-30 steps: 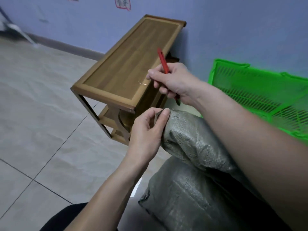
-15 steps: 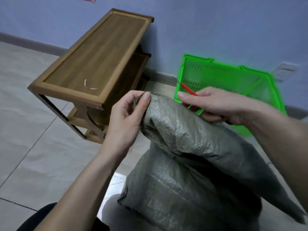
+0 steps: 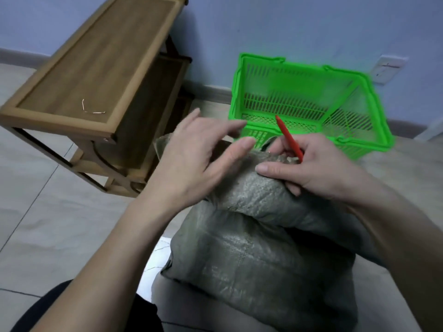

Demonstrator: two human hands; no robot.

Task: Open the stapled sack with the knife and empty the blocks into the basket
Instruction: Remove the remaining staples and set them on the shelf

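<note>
A grey-green woven sack (image 3: 254, 238) stands on the floor in front of me, its top folded over towards the green plastic basket (image 3: 359, 97). My right hand (image 3: 318, 168) rests on the sack's top edge and grips the red knife (image 3: 288, 138), whose red end points up and away over the basket. My left hand (image 3: 199, 154) hovers over the sack's left top corner with fingers spread, holding nothing. The blocks are hidden inside the sack. The basket holds nothing that I can see.
A low wooden bench (image 3: 96, 68) stands left of the sack against the blue wall, with a bent metal staple (image 3: 92, 110) lying on its top. Pale floor tiles (image 3: 48, 212) stretch to the left. A wall socket (image 3: 388, 68) sits behind the basket.
My left hand has let go of the sack's corner and opened. My right hand with the knife has moved to the sack's top edge, and my view has swung towards the basket.
</note>
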